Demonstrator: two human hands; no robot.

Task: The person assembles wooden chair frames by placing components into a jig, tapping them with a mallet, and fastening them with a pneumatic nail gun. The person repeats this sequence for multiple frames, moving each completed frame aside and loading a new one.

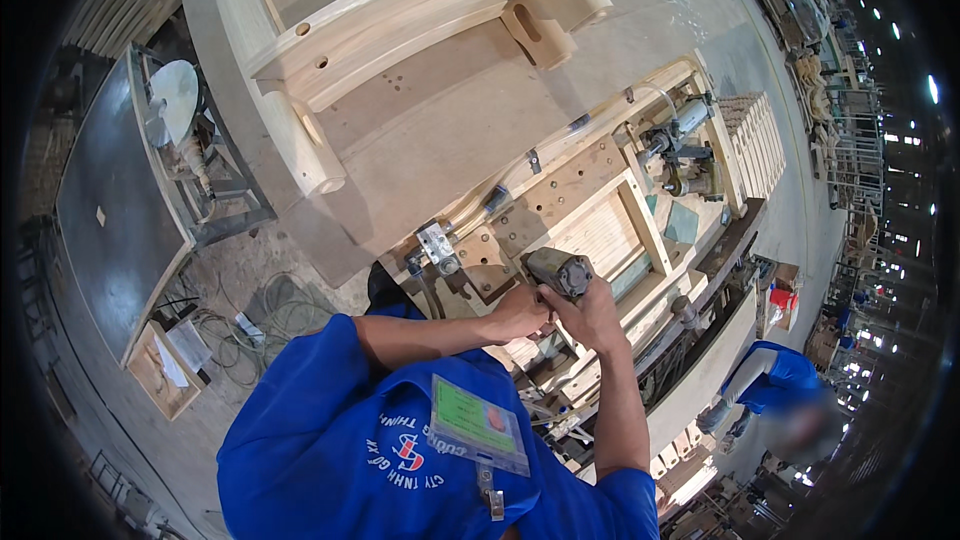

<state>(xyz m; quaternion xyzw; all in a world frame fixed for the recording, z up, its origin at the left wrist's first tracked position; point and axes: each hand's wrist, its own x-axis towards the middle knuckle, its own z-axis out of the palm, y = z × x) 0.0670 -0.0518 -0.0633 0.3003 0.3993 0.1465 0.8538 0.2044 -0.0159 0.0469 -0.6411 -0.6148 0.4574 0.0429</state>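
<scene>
My right hand [588,314] is wrapped around the handle of a grey power tool that looks like a pneumatic driver [558,271]. My left hand [518,314] is closed beside it, its fingers curled against the tool's underside and my right fingers. What the left hand grips, if anything, is hidden. Under the tool lies a wooden jig [590,175] with a slatted light-wood frame [600,230] set in it. Along its near left edge sits a metal clamp block [438,248]. At the jig's far right end is a pneumatic cylinder [690,118].
A large light-wood frame with slotted legs [400,15] lies on the bench beyond. A dark-topped table [110,190] stands at left, above coiled hoses [240,335] on the floor. Stacked wooden strips [752,145] sit at right. Another person in blue [785,375] works at lower right.
</scene>
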